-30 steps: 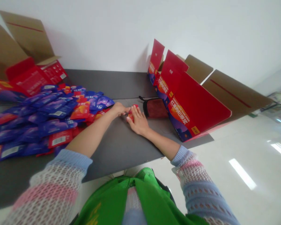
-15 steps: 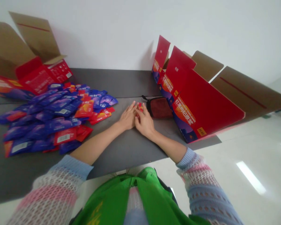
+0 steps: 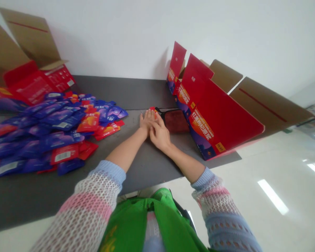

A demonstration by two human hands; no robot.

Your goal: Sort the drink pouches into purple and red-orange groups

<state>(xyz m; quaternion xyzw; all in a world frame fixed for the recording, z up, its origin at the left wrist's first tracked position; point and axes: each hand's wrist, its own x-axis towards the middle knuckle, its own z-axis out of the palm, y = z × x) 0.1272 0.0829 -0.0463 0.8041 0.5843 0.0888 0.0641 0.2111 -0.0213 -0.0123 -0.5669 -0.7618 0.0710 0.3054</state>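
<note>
A: Nearest the wearer?
B: Green apron (image 3: 136, 224), then the surface (image 3: 139, 164).

A: Hands?
B: Left hand (image 3: 146, 122) open, palm down, fingers extended. Right hand (image 3: 160, 134) overlaps it, fingers partly bent; whether it grips, cannot tell.

A: Red packet (image 3: 152, 109)?
B: On the surface, mostly covered by the hands, beside the dark red pouch (image 3: 176, 121).

A: Flanking?
B: Blue and red packets (image 3: 55, 129) heaped left; open cartons (image 3: 220, 115) right.

A: Farthest?
B: White wall (image 3: 120, 35).
</note>
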